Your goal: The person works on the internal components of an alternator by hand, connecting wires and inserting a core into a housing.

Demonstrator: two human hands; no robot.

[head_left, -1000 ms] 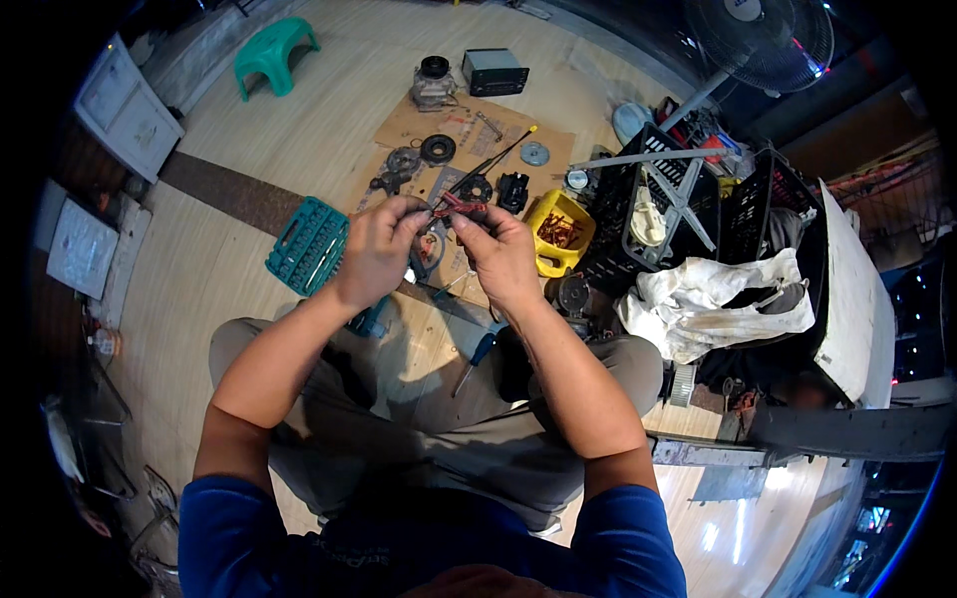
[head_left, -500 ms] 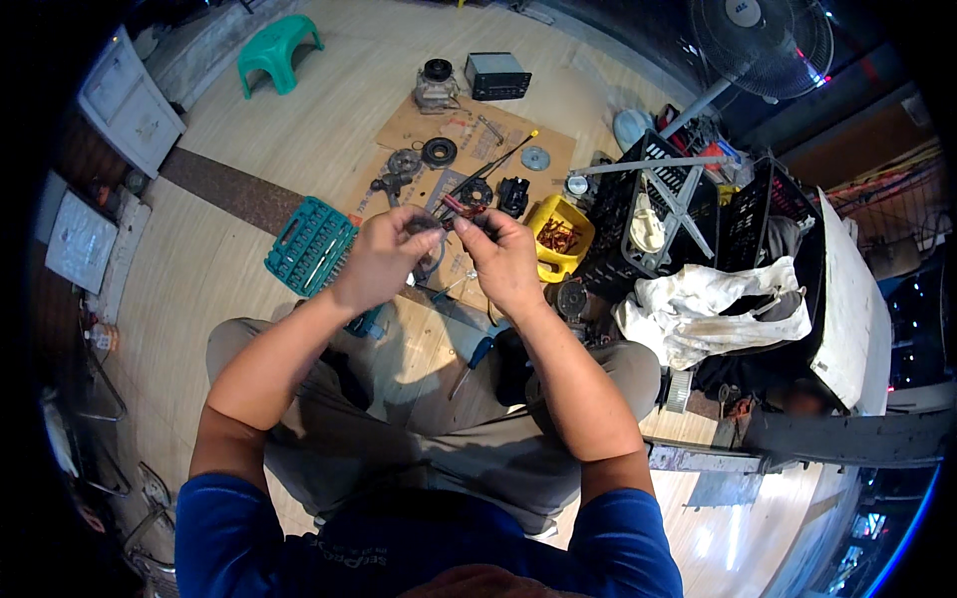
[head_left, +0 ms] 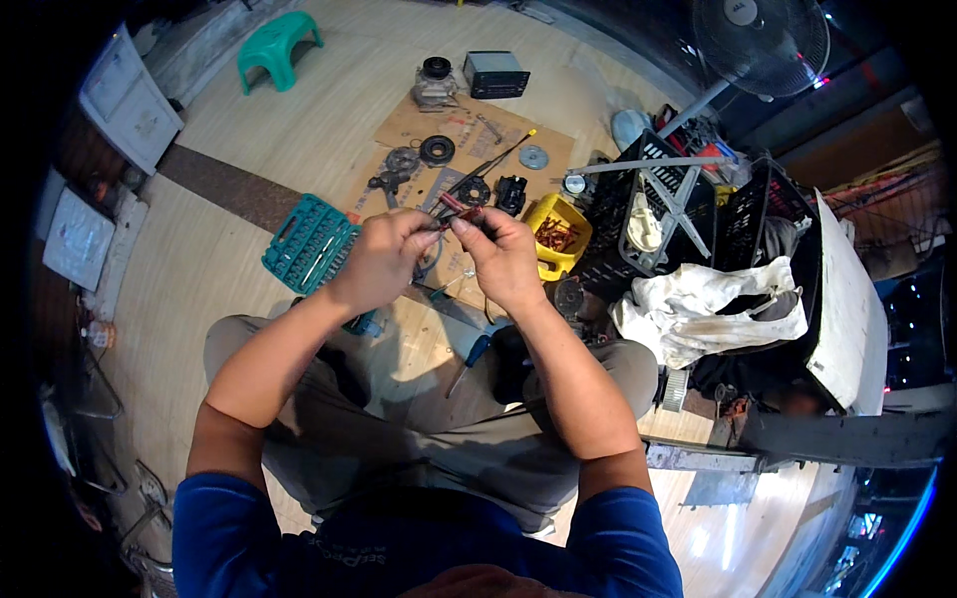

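Note:
Both hands meet in front of me, above the cardboard sheet. My left hand (head_left: 381, 257) is closed, thumb and fingers pinched at one end of a small dark part with reddish strips (head_left: 462, 207). From the other side my right hand (head_left: 504, 261) grips the same part between thumb and fingers. Much of it is hidden by the fingertips, so its exact kind is unclear. Just beyond the hands lie a round dark part (head_left: 472, 191) and a black moulded part (head_left: 511, 193). A yellow container (head_left: 561, 267) of copper-coloured pieces stands to the right.
A green socket set case (head_left: 307, 244) lies open at left. Between my legs is a blue-handled screwdriver (head_left: 469, 365). Farther off sit a car stereo (head_left: 496, 76), a black ring (head_left: 437, 150) and a green stool (head_left: 278, 50). Black crates (head_left: 648, 204) and a white cloth (head_left: 698, 311) fill the right.
My left fingers have shifted slightly at the small part, and its reddish strips show a little differently. The view has moved a touch; the things on the floor lie as before.

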